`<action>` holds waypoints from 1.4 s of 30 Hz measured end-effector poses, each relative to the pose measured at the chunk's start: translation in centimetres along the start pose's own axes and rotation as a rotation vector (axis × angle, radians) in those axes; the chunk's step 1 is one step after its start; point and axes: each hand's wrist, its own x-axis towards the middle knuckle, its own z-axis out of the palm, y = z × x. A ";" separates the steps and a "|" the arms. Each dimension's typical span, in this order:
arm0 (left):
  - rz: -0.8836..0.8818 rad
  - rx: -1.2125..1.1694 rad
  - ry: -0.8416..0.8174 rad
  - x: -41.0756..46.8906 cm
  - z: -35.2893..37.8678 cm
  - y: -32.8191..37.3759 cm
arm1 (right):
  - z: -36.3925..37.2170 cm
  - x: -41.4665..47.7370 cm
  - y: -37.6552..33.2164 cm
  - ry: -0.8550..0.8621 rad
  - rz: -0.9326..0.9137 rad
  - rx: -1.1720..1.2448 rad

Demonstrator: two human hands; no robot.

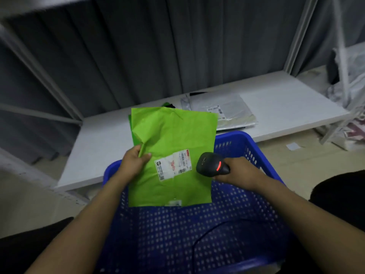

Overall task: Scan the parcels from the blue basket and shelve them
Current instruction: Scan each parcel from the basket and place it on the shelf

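While your left hand (134, 164) pinches the crinkled left edge of the green parcel (173, 155), thumb on top, your right hand (238, 173) is wrapped tight around the black scanner (212, 163), its red light glowing, nose aimed left at the white label (173, 167). The parcel is a flat, soft plastic mailer, long axis running away from you, held above the perforated blue basket (246, 204). A grey mailer (227, 111) lies on the white shelf (286, 99) beyond.

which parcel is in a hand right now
The bright green parcel, which the left hand pinches by its left edge over the blue basket. The grey parcel lies flat on the white shelf, untouched.
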 end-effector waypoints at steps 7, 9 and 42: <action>0.001 0.124 -0.039 1.0 -5.9 2.6 | 0.1 -1.0 -1.4 -0.008 -0.143 -0.176; -0.006 0.146 -0.062 0.9 -6.9 3.1 | 0.7 -1.0 -1.6 -0.017 -0.165 -0.160; -0.212 -0.287 0.297 5.0 -3.3 0.5 | -3.7 4.3 -2.3 0.126 0.052 0.532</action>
